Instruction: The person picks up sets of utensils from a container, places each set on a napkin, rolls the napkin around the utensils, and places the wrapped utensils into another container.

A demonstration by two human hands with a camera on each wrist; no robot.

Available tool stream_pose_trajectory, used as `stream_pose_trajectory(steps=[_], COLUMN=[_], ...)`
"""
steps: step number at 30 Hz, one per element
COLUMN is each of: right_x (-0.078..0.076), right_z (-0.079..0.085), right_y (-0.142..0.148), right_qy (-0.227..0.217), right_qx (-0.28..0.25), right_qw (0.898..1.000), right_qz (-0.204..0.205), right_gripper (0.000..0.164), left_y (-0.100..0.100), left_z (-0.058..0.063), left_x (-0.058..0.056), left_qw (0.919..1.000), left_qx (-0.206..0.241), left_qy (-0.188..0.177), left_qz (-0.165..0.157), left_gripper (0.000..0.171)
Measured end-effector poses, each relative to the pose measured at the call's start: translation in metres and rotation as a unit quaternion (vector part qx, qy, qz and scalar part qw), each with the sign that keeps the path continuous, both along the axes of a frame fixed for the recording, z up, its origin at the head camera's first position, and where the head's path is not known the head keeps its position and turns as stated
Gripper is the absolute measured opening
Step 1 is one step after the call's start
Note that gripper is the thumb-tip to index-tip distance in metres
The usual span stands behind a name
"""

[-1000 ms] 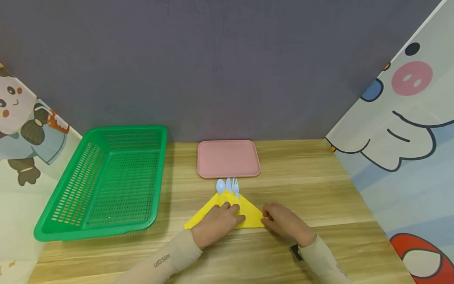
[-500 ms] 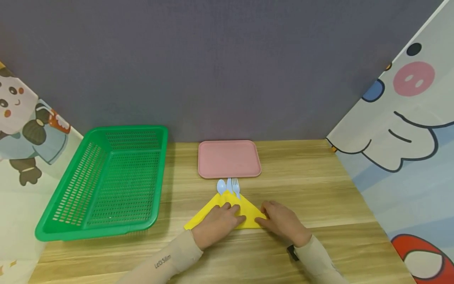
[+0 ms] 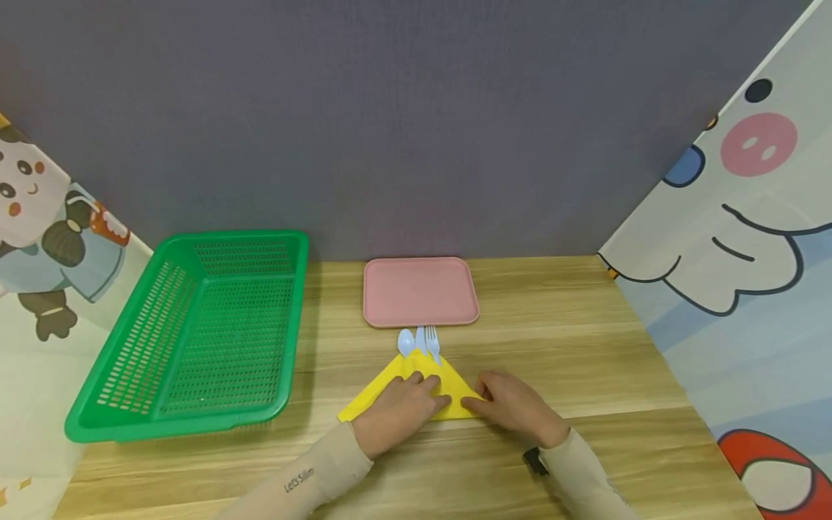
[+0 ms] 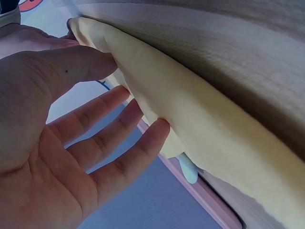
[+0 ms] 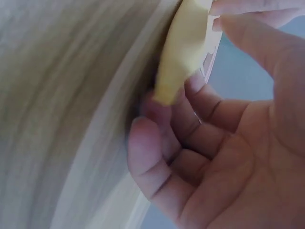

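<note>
A yellow napkin (image 3: 453, 379), folded to a triangle with its point away from me, lies on the table. Out of that point stick the heads of a light blue spoon (image 3: 406, 341), knife (image 3: 420, 338) and fork (image 3: 432, 342); their handles are hidden under the cloth. My left hand (image 3: 398, 409) rests on the napkin's middle, its fairly straight fingertips pressing the cloth (image 4: 190, 100) in the left wrist view. At the right corner my right hand (image 3: 516, 406) pinches the napkin, thumb on top and curled fingers under the edge (image 5: 183, 47) in the right wrist view.
A pink tray (image 3: 421, 292) lies just beyond the cutlery, near the grey back panel (image 3: 416, 130). To the left stands a green perforated basket (image 3: 295, 325). Walls with cartoon prints flank the wooden table (image 3: 624, 462) on both sides.
My right hand has slid slightly left, and its thumb now lies further in over the napkin's right corner. The left hand has stayed in place on the cloth.
</note>
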State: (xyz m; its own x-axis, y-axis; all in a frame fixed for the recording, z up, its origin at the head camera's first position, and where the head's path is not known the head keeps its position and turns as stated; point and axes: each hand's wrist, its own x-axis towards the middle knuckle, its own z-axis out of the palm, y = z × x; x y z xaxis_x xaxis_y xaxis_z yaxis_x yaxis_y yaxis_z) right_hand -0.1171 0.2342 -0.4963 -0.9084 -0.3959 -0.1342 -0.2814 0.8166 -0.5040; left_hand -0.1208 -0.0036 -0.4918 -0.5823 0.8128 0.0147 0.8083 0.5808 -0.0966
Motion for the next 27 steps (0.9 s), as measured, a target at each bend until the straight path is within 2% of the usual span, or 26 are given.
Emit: stream_pose_trajectory(steps=[6,10,14,18,21,24,27], right_x=[0.0,0.0,0.0,0.003,0.006,0.008,0.01], right_z=[0.0,0.001,0.002,0.007,0.01,0.009,0.007], right_y=[0.006,0.011,0.013,0.009,0.004,-0.001,-0.005], right_qy=[-0.046,-0.046,-0.064,-0.124,-0.164,-0.166,-0.135], right_qx=[-0.037,-0.058,-0.093,-0.154,-0.206,-0.243,-0.254], right_qw=[0.998,0.997,0.993,0.98,0.965,0.956,0.958], right_qz=[-0.011,0.005,0.018,0.005,-0.011,-0.017,-0.005], right_gripper=[0.03,0.026,0.018,0.015,0.014,0.012,0.01], left_y=[0.0,0.0,-0.001,-0.001,-0.001,-0.001,-0.001], left_z=[0.001,0.001,0.001,0.001,0.001,0.0,0.0], left_x=[0.0,-0.001,-0.001,0.0,-0.001,-0.001,-0.001], left_qw=[1.0,1.0,0.9999,0.9998,0.9998,0.9999,0.9999], left_qx=[0.002,0.006,0.011,0.016,0.016,0.016,0.014], left_qy=[-0.004,-0.008,-0.009,-0.005,-0.005,-0.005,-0.006], left_qz=[-0.001,-0.002,-0.004,-0.006,-0.005,-0.005,-0.003], left_gripper=[0.036,0.036,0.035,0.033,0.033,0.033,0.033])
